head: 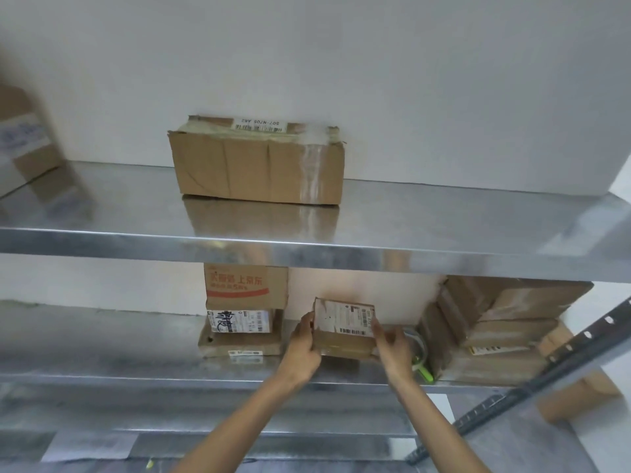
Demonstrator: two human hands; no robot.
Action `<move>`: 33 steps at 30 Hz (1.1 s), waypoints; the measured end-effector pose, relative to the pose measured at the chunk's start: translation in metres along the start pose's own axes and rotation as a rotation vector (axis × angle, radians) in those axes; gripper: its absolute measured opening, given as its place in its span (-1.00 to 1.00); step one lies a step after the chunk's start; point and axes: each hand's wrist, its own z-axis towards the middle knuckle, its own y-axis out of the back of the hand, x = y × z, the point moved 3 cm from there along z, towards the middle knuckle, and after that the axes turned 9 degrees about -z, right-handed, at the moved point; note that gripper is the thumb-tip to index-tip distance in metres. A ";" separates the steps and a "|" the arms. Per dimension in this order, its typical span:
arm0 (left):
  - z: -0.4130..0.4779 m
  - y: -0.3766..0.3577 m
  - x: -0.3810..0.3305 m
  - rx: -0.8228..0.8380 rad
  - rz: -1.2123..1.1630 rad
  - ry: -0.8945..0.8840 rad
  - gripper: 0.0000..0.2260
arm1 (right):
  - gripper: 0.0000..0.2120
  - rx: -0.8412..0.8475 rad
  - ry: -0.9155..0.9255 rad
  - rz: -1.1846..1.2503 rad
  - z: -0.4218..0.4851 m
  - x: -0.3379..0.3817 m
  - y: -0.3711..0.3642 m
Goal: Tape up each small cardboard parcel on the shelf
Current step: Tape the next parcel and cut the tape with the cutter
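You are in a parcel storeroom. Bare metal shelves stand one above another against a plain white wall (341, 63), carried at the right by a grey slotted post (566, 348). Brown cardboard boxes sit on them. A long taped box (256, 165) with a barcode sticker on top rests on the upper shelf (444, 227). On the lower shelf (136, 373) are a stack of boxes (246, 285), the top one printed in red Chinese characters, and a heap of boxes (505, 322) at the right. The small parcel (341, 332) gripped between your left hand (304, 349) and right hand (392, 349) carries a white shipping label with a barcode. A tape dispenser (422, 368) with a green handle lies just beside it.
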 end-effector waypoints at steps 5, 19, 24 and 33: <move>0.005 0.001 0.010 0.015 -0.004 0.024 -0.41 | -0.68 0.016 -0.012 -0.044 0.013 -0.004 -0.006; 0.019 -0.007 0.029 0.083 0.082 0.312 -0.60 | -0.92 0.245 -0.018 -0.151 0.024 -0.036 -0.002; 0.032 -0.006 0.032 0.049 0.163 0.344 -0.58 | -0.88 0.272 0.032 -0.167 0.024 -0.035 0.001; 0.036 -0.013 0.026 -0.081 0.195 0.148 -0.81 | -0.82 0.272 0.051 -0.120 0.023 -0.025 0.003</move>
